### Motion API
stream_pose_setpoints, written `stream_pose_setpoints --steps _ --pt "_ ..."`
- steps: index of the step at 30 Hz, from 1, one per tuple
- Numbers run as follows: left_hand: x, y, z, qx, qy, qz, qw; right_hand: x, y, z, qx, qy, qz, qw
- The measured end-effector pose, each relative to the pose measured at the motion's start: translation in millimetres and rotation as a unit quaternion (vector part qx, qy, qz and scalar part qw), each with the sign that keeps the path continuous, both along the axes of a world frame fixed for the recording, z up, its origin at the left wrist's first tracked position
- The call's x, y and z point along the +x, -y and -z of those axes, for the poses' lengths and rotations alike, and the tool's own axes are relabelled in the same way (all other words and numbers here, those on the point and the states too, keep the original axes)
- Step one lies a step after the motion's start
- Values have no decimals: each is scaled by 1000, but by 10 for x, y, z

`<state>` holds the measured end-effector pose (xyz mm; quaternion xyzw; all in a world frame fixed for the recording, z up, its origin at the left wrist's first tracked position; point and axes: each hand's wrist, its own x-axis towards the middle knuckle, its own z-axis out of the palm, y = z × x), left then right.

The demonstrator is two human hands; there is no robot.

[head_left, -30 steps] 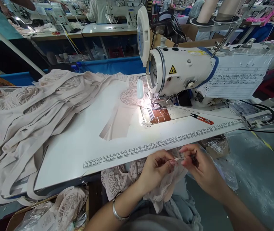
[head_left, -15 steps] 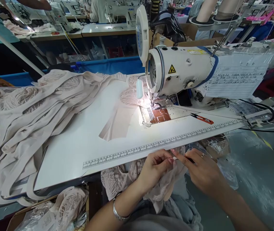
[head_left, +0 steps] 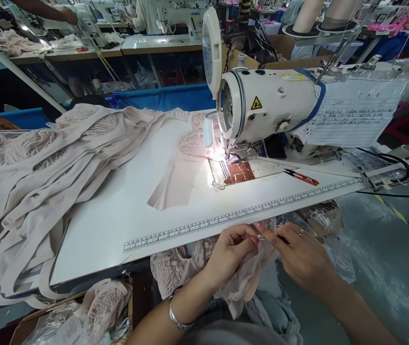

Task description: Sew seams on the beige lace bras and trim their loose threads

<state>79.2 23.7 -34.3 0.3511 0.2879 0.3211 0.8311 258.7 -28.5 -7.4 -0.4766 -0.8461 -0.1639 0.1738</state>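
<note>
Below the table's front edge, my left hand (head_left: 235, 247) pinches the edge of a pale pink lace garment (head_left: 242, 282), which hangs over my lap. My right hand (head_left: 301, 254) meets it at the same spot, index finger stretched to the pinched edge. Its other fingers curl around a slim dark tool (head_left: 283, 239), mostly hidden in the palm, so its kind is unclear. Ahead, a white sewing machine (head_left: 269, 103) has its needle area lit, with another lace piece (head_left: 176, 179) lying under it.
A pile of beige garments (head_left: 53, 163) covers the table's left side. Red-handled thread snips (head_left: 301, 177) lie right of the needle plate. A ruler strip (head_left: 240, 215) runs along the front edge. A box of lace pieces (head_left: 100, 306) stands below left. Another person's arm (head_left: 53, 10) shows at top left.
My hands stay nearly in place at the lace edge, with only a slight shift of the right fingers. The other person's arm at top left has moved.
</note>
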Motion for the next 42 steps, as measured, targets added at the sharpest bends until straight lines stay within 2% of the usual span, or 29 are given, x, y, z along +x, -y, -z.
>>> stream_pose_setpoints --steps 5,12,30,32,34,38,40,42 --pt "-15 3 19 -1 8 8 1000 9 6 23 -5 -4 -5 1000" --pt "-22 -13 -45 -24 14 15 1000 1 0 10 15 -6 -7 1000" --pt "-5 -14 -72 -85 39 15 995 9 14 74 -26 -50 -5 998" --pt "-10 -9 -76 -84 39 18 996 -6 20 74 -42 -78 -11 996" --pt "-14 -1 -69 -77 36 24 996 -37 33 45 -77 -148 -22 986" --pt "-8 10 -17 -40 17 33 999 -98 56 -60 -151 -336 14 930" --pt "-5 11 10 -5 0 28 1000 -109 50 -88 -155 -381 47 910" --pt "-4 13 24 32 -21 19 999 -115 30 -82 -135 -384 61 912"
